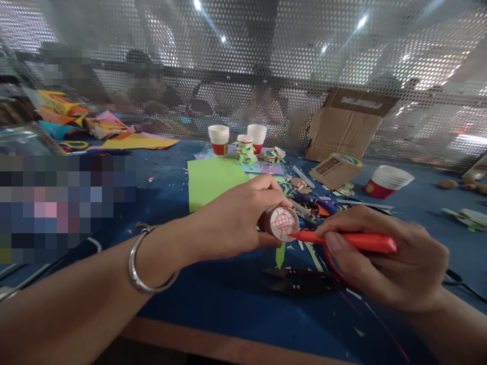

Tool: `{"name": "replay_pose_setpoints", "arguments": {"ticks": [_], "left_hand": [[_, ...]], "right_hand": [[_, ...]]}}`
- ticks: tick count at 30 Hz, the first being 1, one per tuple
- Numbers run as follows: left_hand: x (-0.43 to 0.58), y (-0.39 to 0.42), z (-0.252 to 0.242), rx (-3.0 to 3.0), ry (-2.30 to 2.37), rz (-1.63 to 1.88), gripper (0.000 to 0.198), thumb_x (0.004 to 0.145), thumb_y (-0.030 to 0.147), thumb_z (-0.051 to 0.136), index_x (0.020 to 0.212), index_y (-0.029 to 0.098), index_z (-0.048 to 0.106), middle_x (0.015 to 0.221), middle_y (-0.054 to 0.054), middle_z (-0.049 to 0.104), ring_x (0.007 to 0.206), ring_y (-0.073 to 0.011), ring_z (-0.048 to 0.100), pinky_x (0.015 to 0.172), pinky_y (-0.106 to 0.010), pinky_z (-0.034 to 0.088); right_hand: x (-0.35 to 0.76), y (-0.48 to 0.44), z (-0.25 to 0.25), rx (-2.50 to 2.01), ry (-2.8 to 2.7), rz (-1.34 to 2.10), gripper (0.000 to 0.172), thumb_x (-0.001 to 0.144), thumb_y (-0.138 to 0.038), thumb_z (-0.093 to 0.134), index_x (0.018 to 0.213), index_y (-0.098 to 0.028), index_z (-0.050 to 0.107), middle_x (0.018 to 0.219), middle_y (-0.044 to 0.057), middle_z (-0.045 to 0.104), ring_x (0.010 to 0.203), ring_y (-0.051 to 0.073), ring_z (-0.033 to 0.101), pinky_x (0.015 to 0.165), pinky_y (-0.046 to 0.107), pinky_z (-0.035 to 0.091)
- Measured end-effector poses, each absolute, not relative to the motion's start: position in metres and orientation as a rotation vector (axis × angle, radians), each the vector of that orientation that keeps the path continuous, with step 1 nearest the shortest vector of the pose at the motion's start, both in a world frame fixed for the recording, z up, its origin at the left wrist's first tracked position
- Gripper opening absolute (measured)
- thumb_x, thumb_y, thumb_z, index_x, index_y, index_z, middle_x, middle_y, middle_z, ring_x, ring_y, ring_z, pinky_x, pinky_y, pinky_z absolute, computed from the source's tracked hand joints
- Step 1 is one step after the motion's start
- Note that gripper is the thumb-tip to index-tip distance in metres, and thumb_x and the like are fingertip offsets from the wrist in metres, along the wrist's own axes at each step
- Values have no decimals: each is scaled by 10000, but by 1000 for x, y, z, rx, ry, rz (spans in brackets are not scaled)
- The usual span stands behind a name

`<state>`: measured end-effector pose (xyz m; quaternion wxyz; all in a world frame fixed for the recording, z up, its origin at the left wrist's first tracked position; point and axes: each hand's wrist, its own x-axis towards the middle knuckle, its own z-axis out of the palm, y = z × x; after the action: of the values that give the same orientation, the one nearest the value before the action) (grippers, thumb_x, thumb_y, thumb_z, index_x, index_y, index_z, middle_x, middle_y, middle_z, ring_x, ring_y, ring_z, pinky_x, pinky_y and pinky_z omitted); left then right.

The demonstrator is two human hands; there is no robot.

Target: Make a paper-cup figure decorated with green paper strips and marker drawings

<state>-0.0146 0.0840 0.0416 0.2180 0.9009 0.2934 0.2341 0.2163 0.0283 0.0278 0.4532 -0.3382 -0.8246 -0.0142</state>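
Between the fingers and thumb of my left hand (243,218) is a small paper cup (283,223), its white round base turned toward me. Red lines form a grid with rays on that base. My right hand (388,253) grips a red marker (353,240), whose tip meets the lower right edge of the base. A green paper strip (280,256) hangs below the cup. Beneath my hands lie dark thread snips (299,280) on the blue table (228,299).
Green paper (213,182) lies behind my left hand. Stacked paper cups (218,140) and small cup figures (246,149) stand at the back. More cups (388,181), a cardboard box (344,126) and paper scraps are to the right. Coloured paper (137,141) is at left. A perforated screen rises behind.
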Motion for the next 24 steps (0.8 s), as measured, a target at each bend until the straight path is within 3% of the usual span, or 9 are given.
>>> {"name": "replay_pose_setpoints", "arguments": {"ticks": [10, 24], "left_hand": [[-15, 82, 42, 2472, 789, 607, 397, 783, 244, 842, 1157, 220, 710, 1192, -53, 579, 968, -173, 625, 841, -280, 525], [-15, 83, 43, 2485, 806, 632, 392, 775, 251, 843, 1147, 230, 721, 1179, -61, 588, 1031, -200, 616, 886, -310, 523]], "right_hand": [[217, 30, 24, -833, -1988, -65, 154, 841, -111, 632, 855, -258, 674, 678, -65, 730, 456, 82, 615, 463, 212, 475], [219, 29, 23, -894, -1964, -88, 128, 846, -140, 639, 832, -261, 678, 676, -62, 727, 456, 89, 610, 477, 227, 482]]}}
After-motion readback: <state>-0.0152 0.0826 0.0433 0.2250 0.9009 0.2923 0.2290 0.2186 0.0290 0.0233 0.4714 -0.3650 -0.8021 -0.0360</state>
